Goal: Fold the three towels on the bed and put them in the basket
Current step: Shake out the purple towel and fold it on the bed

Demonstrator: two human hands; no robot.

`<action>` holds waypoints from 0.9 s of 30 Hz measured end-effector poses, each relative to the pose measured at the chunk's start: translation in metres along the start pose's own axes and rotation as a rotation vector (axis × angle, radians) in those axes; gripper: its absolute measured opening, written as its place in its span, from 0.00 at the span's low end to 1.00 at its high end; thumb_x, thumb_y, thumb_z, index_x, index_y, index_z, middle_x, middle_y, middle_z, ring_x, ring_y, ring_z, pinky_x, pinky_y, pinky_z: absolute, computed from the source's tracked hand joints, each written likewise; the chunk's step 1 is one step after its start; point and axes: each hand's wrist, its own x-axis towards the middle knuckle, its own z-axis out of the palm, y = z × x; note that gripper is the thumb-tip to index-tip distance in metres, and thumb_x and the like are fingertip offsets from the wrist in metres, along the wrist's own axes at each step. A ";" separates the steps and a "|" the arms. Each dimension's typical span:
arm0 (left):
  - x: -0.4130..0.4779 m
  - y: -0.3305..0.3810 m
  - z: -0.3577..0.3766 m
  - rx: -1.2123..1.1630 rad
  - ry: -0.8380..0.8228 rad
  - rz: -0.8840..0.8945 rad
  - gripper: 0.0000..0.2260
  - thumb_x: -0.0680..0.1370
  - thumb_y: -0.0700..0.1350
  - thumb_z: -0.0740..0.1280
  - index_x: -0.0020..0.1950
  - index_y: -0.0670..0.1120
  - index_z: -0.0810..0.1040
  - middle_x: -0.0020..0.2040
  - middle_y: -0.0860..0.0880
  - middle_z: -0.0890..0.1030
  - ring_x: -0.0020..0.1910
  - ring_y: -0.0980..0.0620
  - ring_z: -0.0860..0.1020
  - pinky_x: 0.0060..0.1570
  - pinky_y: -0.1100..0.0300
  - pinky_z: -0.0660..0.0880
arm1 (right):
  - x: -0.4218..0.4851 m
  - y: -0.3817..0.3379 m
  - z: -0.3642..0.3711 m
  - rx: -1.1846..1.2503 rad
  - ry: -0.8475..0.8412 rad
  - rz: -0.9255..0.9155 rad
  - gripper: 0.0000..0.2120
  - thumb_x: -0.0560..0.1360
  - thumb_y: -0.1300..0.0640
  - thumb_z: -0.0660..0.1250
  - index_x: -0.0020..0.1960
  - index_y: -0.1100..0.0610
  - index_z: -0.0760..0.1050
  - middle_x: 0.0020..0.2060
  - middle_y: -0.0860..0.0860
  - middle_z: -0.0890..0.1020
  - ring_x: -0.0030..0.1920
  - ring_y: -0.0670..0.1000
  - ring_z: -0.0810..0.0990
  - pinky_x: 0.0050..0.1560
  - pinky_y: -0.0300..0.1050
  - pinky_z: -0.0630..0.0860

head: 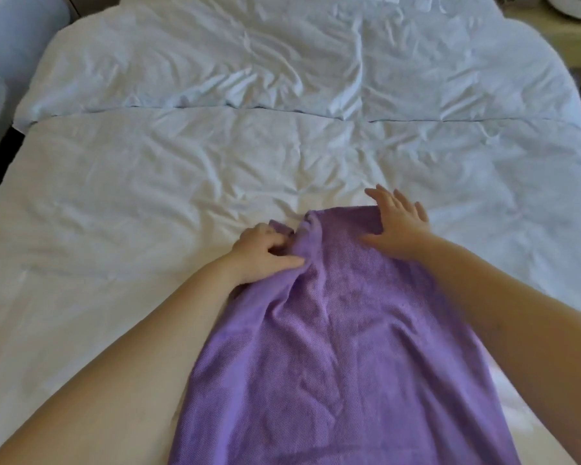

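I'm in a bedroom: a wide bed [81,229] under a rumpled white duvet [282,62] fills my view, with a pale bedside table [530,28] at its far right corner.

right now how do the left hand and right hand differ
The left hand curls its fingers round a bunched fold; the right hand lies flat, fingers spread. The left hand sits nearer the camera than the right hand. Both touch the far end of the purple towel.
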 end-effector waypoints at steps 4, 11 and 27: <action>0.002 0.013 0.010 0.348 -0.255 0.188 0.11 0.59 0.65 0.69 0.34 0.61 0.78 0.65 0.64 0.68 0.65 0.60 0.65 0.66 0.61 0.59 | 0.006 0.019 -0.010 -0.222 -0.167 -0.146 0.37 0.63 0.43 0.72 0.68 0.38 0.60 0.52 0.45 0.79 0.67 0.52 0.65 0.71 0.61 0.39; 0.002 -0.002 0.013 -0.073 0.049 0.046 0.10 0.74 0.49 0.71 0.51 0.56 0.72 0.44 0.56 0.81 0.37 0.60 0.76 0.49 0.56 0.73 | -0.016 0.020 0.003 -0.386 -0.304 -0.389 0.18 0.60 0.39 0.69 0.45 0.42 0.68 0.38 0.37 0.72 0.56 0.47 0.70 0.71 0.55 0.44; 0.014 -0.031 -0.052 -0.106 0.745 -0.069 0.06 0.71 0.40 0.74 0.45 0.43 0.79 0.43 0.45 0.81 0.45 0.45 0.79 0.46 0.56 0.73 | -0.024 0.028 -0.003 -0.375 -0.094 -0.398 0.15 0.68 0.52 0.66 0.49 0.49 0.61 0.31 0.41 0.74 0.38 0.49 0.77 0.53 0.42 0.63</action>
